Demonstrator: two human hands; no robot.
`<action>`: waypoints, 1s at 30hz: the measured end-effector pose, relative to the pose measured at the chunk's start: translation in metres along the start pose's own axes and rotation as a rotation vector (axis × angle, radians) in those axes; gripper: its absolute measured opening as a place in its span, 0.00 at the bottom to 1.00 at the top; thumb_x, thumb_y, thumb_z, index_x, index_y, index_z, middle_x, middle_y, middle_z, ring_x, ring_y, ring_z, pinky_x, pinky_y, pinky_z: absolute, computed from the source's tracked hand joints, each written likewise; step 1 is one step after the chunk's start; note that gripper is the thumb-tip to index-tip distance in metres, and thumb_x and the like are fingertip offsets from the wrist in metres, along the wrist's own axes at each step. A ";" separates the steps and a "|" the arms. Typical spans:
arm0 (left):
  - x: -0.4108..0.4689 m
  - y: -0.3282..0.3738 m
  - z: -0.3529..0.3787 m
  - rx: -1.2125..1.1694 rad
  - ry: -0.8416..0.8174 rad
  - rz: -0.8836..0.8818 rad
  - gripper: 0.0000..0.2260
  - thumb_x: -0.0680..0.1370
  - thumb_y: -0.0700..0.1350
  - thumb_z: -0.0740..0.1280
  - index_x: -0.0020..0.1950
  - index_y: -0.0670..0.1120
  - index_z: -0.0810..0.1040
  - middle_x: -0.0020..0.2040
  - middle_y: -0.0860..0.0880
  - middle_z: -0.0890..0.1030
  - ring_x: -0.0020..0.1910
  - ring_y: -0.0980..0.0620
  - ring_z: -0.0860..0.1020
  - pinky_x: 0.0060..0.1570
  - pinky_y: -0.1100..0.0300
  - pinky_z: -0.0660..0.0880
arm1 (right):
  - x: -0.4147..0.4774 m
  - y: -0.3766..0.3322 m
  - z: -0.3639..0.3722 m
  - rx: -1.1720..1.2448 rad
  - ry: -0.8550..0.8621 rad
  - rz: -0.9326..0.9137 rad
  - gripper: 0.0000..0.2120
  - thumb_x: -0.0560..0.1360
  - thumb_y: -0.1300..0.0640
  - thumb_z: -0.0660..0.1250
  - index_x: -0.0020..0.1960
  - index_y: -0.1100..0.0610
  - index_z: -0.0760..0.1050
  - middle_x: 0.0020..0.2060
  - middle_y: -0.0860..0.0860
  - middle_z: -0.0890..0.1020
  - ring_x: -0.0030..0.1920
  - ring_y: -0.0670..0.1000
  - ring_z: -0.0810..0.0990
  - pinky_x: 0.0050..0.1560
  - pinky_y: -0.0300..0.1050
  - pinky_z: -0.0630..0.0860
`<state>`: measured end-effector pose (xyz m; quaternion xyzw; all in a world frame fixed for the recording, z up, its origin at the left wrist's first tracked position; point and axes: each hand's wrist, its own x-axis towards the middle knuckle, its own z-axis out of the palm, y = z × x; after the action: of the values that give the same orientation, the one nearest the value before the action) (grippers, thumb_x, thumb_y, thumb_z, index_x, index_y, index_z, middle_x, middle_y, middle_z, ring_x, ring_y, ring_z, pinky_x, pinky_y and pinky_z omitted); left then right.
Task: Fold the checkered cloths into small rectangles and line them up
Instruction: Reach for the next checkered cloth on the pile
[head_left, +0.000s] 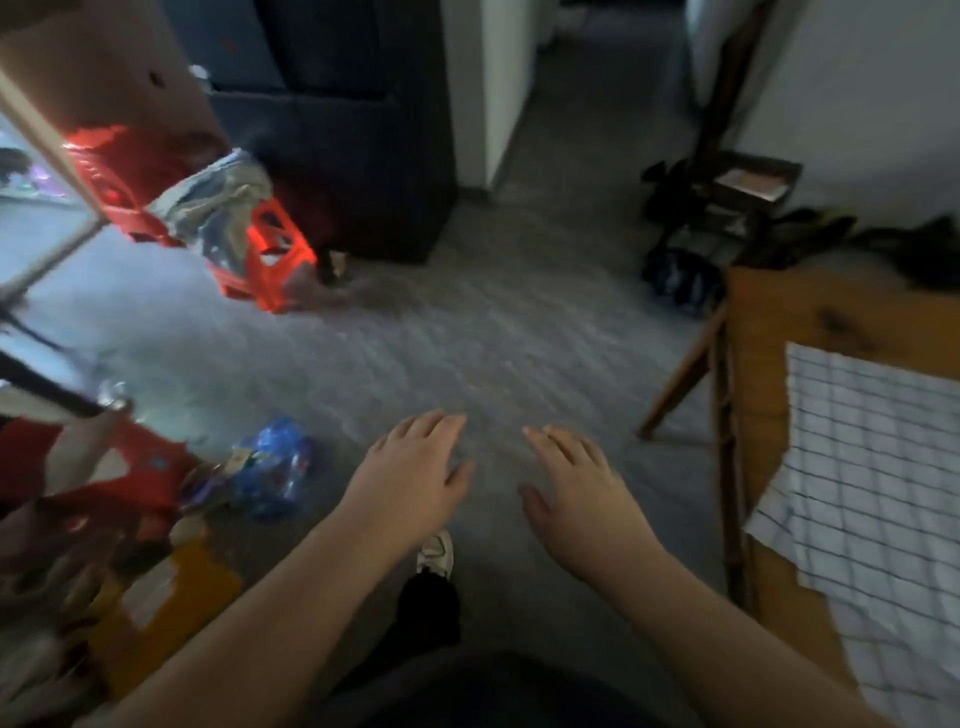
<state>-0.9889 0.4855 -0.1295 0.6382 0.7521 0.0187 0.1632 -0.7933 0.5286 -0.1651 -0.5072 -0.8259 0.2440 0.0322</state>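
Note:
A white checkered cloth (872, 499) with thin dark lines lies spread on a wooden table (763, 364) at the right edge of the view, its near corner hanging toward the table's left side. My left hand (415, 478) and my right hand (582, 493) are both held out palm down over the grey floor, left of the table. Neither touches the cloth. Fingers of both hands are spread and hold nothing. The picture is blurred by motion.
Grey floor (467, 338) fills the middle. Red plastic stools (270, 260) and bags stand at the left, and a blue plastic bag (275, 462) lies near my left hand. A dark cabinet (353, 130) is at the back, dark items by the right wall. My shoe (435, 553) shows below.

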 end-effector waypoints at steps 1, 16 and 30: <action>0.023 0.006 0.000 0.001 -0.014 0.063 0.26 0.83 0.57 0.59 0.80 0.53 0.59 0.80 0.52 0.62 0.78 0.50 0.61 0.73 0.52 0.61 | 0.006 0.009 -0.004 0.001 0.026 0.056 0.30 0.82 0.43 0.57 0.80 0.47 0.52 0.79 0.47 0.59 0.79 0.52 0.55 0.76 0.53 0.61; 0.301 0.140 0.009 0.212 -0.282 0.855 0.26 0.82 0.56 0.61 0.79 0.49 0.63 0.79 0.47 0.65 0.77 0.47 0.63 0.75 0.50 0.61 | 0.064 0.098 -0.056 0.235 0.413 0.910 0.29 0.81 0.45 0.60 0.79 0.46 0.56 0.78 0.45 0.62 0.78 0.49 0.57 0.75 0.50 0.61; 0.318 0.362 0.104 0.425 -0.510 1.286 0.25 0.83 0.54 0.60 0.78 0.48 0.63 0.75 0.49 0.69 0.73 0.48 0.67 0.71 0.50 0.68 | -0.015 0.242 -0.028 0.464 0.552 1.376 0.30 0.82 0.44 0.59 0.80 0.48 0.55 0.78 0.47 0.62 0.78 0.49 0.56 0.76 0.50 0.59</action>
<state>-0.6574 0.8407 -0.2131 0.9568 0.1537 -0.1851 0.1630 -0.5790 0.6151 -0.2430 -0.9286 -0.2149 0.2407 0.1835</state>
